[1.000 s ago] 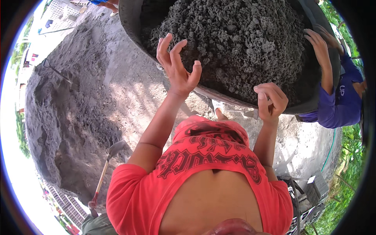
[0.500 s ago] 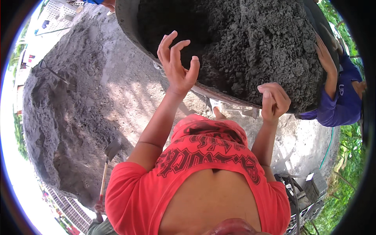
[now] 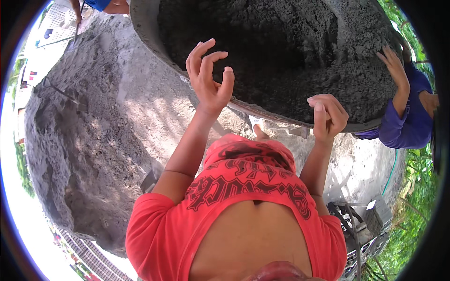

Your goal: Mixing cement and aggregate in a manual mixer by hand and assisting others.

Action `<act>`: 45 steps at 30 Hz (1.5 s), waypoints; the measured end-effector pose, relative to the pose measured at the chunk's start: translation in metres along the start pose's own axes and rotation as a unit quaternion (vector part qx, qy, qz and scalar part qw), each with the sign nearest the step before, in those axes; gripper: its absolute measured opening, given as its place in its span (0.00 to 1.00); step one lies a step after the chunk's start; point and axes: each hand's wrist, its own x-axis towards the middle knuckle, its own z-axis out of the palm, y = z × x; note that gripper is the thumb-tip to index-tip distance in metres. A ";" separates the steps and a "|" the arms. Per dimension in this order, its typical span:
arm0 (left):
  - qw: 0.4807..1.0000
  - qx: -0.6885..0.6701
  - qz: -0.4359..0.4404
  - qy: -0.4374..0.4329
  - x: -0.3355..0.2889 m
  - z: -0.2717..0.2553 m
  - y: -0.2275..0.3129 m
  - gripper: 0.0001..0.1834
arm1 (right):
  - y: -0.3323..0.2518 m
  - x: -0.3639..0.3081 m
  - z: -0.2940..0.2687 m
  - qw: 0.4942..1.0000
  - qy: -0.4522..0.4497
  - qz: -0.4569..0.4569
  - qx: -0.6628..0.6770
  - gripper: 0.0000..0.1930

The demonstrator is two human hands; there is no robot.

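A large round metal drum (image 3: 145, 29) fills the upper middle, holding a dark grey, crumbly, sand-like mix (image 3: 361, 70). My left hand (image 3: 209, 82) hovers at its near rim, fingers apart and bent, with nothing in them. Farther right along the same rim is my right hand (image 3: 329, 116), its fingers curled in beside the thumb. Nothing shows in that hand; whether it touches the rim I cannot tell. At the right, a co-worker in a purple shirt (image 3: 407, 117) has a spread hand (image 3: 394, 68) over the drum's edge.
A big grey sand heap (image 3: 89, 150) rises at the left, with a shovel (image 3: 80, 107) lying on it. Another shovel's blade (image 3: 149, 181) shows beside my left arm. A person in blue (image 3: 101, 3) is at the top left. Dark machinery (image 3: 358, 225) stands lower right, near green plants (image 3: 412, 206).
The mix in the drum has shifted, and the dark hollow is wider. The shovel blade beside my left arm has moved right. More of the person in blue shows. My hands hardly moved.
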 end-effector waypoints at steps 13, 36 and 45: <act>0.999 -0.024 -0.014 0.019 -0.002 0.002 -0.004 0.12 | -0.003 0.001 0.002 0.997 -0.002 0.076 0.004 0.05; 1.000 -0.001 0.013 0.017 -0.001 0.005 -0.003 0.11 | -0.001 -0.001 0.003 0.996 -0.037 0.087 -0.005 0.08; 0.986 0.107 0.003 -0.127 -0.001 0.014 0.000 0.04 | 0.003 0.001 0.012 0.988 -0.073 0.124 -0.064 0.09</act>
